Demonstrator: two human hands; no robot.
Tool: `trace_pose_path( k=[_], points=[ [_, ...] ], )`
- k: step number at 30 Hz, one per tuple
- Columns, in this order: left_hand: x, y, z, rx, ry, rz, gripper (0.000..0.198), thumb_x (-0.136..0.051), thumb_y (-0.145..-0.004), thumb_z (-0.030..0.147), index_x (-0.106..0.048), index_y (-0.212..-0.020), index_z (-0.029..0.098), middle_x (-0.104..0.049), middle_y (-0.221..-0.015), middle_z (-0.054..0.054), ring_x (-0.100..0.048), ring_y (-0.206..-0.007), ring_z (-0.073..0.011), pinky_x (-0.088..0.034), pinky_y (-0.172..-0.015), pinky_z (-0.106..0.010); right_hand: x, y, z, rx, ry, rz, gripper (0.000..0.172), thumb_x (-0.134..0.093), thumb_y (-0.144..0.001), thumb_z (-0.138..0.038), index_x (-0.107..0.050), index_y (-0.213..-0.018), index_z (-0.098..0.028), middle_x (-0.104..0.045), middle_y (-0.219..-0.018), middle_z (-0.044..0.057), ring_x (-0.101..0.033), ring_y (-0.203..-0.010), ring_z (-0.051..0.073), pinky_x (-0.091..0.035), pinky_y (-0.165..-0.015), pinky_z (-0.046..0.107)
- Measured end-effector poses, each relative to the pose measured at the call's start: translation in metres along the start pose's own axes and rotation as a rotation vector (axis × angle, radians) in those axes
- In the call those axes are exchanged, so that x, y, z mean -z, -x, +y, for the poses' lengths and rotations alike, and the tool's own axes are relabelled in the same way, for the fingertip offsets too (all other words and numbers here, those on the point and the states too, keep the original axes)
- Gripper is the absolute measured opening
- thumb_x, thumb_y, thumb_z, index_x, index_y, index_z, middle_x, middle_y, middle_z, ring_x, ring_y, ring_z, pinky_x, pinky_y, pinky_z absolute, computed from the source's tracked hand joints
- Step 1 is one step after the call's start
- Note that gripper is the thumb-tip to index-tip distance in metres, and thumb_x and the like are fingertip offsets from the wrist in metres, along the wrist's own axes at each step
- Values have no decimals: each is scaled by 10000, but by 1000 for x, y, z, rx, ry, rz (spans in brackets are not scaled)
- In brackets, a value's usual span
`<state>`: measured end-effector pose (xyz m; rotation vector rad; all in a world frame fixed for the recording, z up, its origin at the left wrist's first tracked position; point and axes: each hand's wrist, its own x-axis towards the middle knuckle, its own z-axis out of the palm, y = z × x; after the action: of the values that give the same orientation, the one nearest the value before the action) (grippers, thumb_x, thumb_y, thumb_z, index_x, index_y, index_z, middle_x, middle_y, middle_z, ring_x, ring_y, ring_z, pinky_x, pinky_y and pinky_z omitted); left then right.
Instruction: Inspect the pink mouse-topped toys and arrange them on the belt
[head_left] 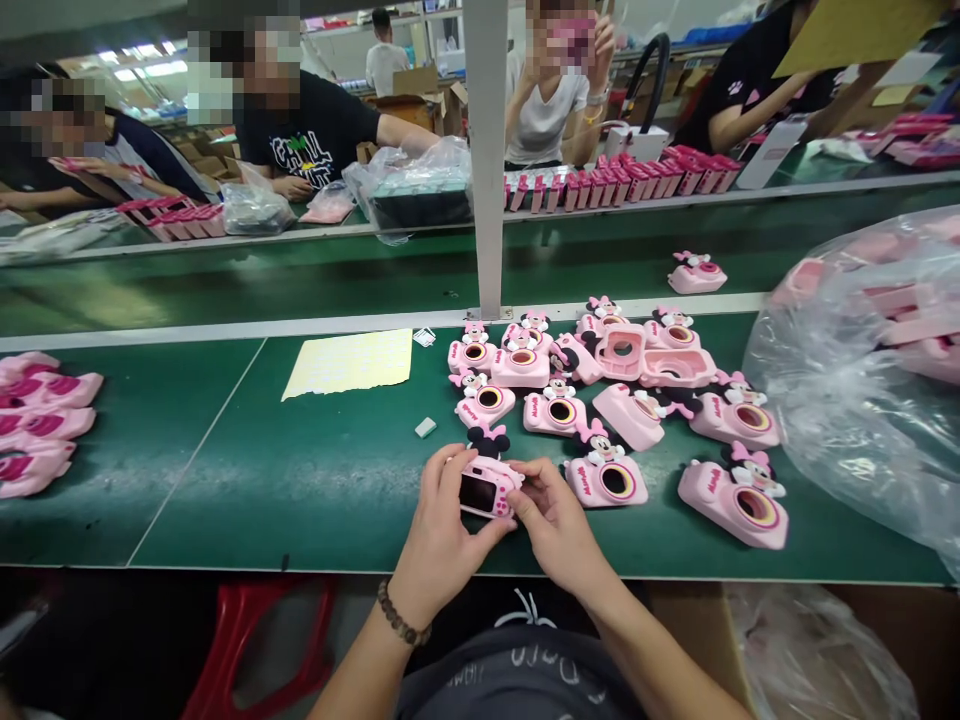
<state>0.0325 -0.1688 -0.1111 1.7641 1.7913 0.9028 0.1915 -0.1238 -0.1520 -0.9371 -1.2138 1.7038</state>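
Observation:
Between my two hands is a pink toy camera (480, 490), its dark screen and pink buttons facing me and black mouse ears with a pink bow on top. My left hand (442, 515) wraps its left side, with the thumb along the bottom edge. My right hand (551, 510) pinches its right side near the buttons. Just right of my right hand sits a pink camera cover (589, 480) with a mouse figure and a round lens opening. Several more such covers (517, 360) lie beyond my hands. A small pale block (425, 428) lies ahead of my left hand.
A yellow paper sheet (349, 362) lies on the green bench (247, 470). Pink pieces (45, 420) line the left side. A clear plastic bag (847, 380) of pink parts bulges at right. A white post (487, 170) stands ahead; co-workers sit beyond it. A red stool (217, 650) is below.

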Motion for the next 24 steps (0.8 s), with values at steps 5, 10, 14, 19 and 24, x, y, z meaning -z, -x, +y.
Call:
trace_pose_path(
  k=[5, 10, 14, 19, 24],
  points=[
    [0, -1, 0, -53, -46, -61, 753, -752, -838, 267, -303, -1440, 323, -330, -1469, -88, -374, -1373, -265, -393, -1143, -470, 9, -3, -7, -88, -99, -29, 263, -647, -928, -426, -508, -1067, -250, -593, -1285, 80, -634, -1110, 216, -536, -937, 411],
    [5, -5, -7, -65, -30, -77, 734, -666, -902, 215, -246, -1492, 340, -363, -1460, -82, -396, -1375, -223, -393, -1149, -416, 12, 0, -18, -147, -177, -89, 285, -609, -947, -448, -511, -1143, -267, -581, -1330, 77, -618, -1140, 222, -569, -884, 399],
    [11, -5, -9, 17, 63, -118, 657, -776, -817, 237, -436, -1369, 348, -515, -1322, -26, -529, -1237, -194, -449, -1089, -368, 21, 7, -29, -107, 64, -195, 433, -601, -962, -393, -492, -1371, -303, -517, -1414, 78, -599, -1158, 213, -557, -915, 380],
    [15, -9, -5, 16, 92, -215, 678, -739, -852, 247, -402, -1432, 345, -504, -1414, -35, -501, -1307, -198, -438, -1110, -376, 35, 10, -33, 95, 499, -253, 605, -736, -863, -278, -484, -1412, -313, -487, -1415, 81, -554, -1206, 248, -589, -839, 342],
    [19, -16, -9, -186, 7, -154, 634, -832, -761, 374, -551, -1324, 291, -611, -1255, -43, -606, -1143, -194, -507, -990, -310, 46, 8, -22, 356, 762, -281, 592, -629, -949, -290, -381, -1486, -274, -476, -1445, 120, -489, -1324, 270, -462, -1104, 456]
  ],
)
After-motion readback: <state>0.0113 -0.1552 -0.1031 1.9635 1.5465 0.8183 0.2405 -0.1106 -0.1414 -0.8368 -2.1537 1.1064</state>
